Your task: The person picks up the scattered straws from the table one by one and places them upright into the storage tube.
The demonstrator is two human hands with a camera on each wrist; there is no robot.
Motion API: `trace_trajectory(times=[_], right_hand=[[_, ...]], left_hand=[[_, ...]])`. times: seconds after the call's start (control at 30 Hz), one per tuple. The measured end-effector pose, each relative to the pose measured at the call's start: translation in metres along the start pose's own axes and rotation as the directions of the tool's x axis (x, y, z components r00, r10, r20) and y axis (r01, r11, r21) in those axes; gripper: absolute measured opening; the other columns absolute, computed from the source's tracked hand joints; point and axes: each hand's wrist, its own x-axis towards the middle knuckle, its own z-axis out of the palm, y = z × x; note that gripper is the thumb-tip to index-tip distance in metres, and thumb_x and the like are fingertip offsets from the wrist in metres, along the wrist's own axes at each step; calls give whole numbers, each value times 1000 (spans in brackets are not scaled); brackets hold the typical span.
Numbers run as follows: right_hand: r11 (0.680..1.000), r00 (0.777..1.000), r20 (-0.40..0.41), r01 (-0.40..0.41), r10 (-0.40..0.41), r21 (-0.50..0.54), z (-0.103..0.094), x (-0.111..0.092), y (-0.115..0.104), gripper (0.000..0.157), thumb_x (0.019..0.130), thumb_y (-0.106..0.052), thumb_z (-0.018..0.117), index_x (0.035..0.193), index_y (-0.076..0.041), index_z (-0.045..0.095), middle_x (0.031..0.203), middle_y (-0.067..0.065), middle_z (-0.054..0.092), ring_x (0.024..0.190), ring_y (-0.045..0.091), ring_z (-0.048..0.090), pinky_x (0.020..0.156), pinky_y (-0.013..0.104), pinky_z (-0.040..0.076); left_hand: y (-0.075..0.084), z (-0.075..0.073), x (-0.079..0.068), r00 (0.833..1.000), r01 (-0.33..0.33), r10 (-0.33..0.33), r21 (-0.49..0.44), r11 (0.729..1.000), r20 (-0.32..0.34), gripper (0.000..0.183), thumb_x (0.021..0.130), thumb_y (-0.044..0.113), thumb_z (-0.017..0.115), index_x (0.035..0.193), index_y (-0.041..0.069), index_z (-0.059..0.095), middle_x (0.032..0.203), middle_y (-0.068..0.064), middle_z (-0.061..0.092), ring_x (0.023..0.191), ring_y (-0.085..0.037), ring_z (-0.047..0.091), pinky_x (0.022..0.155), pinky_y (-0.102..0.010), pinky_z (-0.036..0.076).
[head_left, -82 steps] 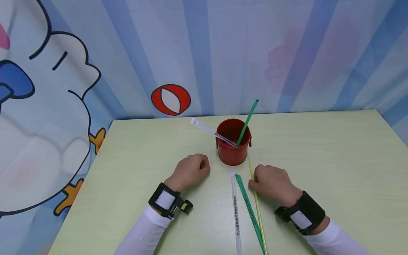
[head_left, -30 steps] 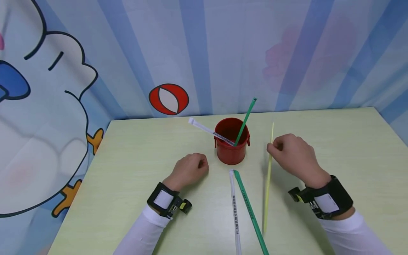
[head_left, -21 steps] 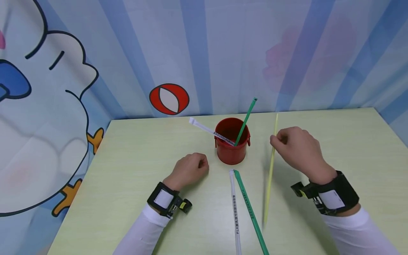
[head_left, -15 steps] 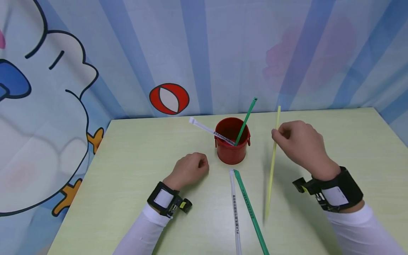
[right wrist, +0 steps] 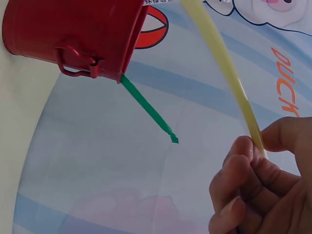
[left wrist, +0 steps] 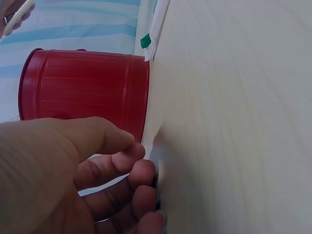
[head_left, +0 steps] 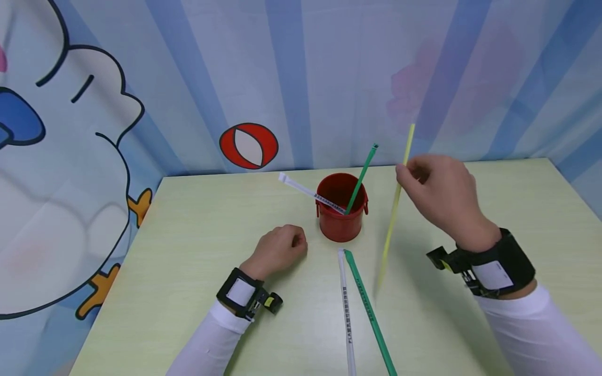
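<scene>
My right hand pinches a long yellow straw between thumb and fingertips. The straw hangs at a tilt to the right of a small red bucket, above the table. In the right wrist view the yellow straw runs up from the fingertips past the bucket. My left hand rests on the table in front of the bucket, its fingers loosely curled and nothing in them. A white wrapped straw and a green wrapped straw lean inside the bucket; their lower ends are partly hidden.
A second white wrapped straw and a second green one lie on the pale table in front of the bucket, their upper ends close together. Behind the table hangs a striped blue cloth with cartoon prints.
My right hand has picked the yellow straw off the table, moving right and then up. Lately the straw's lower end has swung left. The left hand has stayed put.
</scene>
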Motion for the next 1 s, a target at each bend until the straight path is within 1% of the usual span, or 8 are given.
trace_trajectory(times=[0.13,0.27,0.4,0.53,0.67,0.8,0.93,1.0], right_hand=[[1000,996,-82,25,-24,13,-3,6,-5,31,91,-31,53,81,-8,71,64,5,62,58,18,51,50,38,36],[997,984,-166,68,-60,43,-6,12,-10,30,91,-28,54,79,-5,70,65,8,63,58,18,51,52,37,35],[992,970,-229,105,-86,74,-9,17,-15,30,91,-27,53,79,-4,69,66,9,63,56,16,49,54,35,35],[987,955,-278,132,-101,96,-14,20,-19,32,91,-26,53,80,-1,69,67,10,63,57,5,46,55,31,35],[981,941,-325,140,-90,133,-18,24,-22,31,91,-25,55,81,1,69,69,11,64,58,-5,44,57,26,35],[972,921,-382,151,-72,182,-21,28,-25,29,90,-21,56,80,4,68,68,12,64,55,-3,43,58,22,33],[959,891,-449,181,-67,216,-23,30,-27,28,90,-19,57,81,6,67,69,9,63,54,-4,43,57,20,32],[954,873,-481,209,-82,216,-24,32,-27,29,90,-19,57,81,6,67,69,7,63,54,-5,43,56,20,32]], left_hand=[[0,0,1,1000,1,-1,-2,1000,0,12,85,18,54,75,17,59,63,3,50,62,-12,48,55,-28,36],[-1,1,1,1000,5,-5,-7,1000,5,11,85,18,54,75,17,59,63,3,49,62,-12,48,55,-28,36],[-1,1,1,1000,6,-6,-11,1000,8,11,86,18,55,76,17,59,63,3,50,62,-12,48,55,-28,36],[0,0,1,1000,8,-8,-16,1000,8,11,86,18,55,76,16,60,63,2,50,62,-13,48,56,-28,37],[0,0,1,1000,11,-11,-16,1000,11,11,86,18,55,77,16,60,64,2,50,62,-12,48,56,-28,37],[0,0,1,1000,10,-10,-14,1000,9,11,86,19,55,76,17,60,63,3,50,62,-12,48,55,-28,36],[-1,0,1,1000,9,-9,-12,1000,7,11,86,19,55,76,17,60,63,3,50,62,-12,48,55,-28,36],[0,0,0,1000,9,-9,-11,1000,7,11,86,19,55,76,17,60,64,3,50,62,-12,48,55,-28,36]])
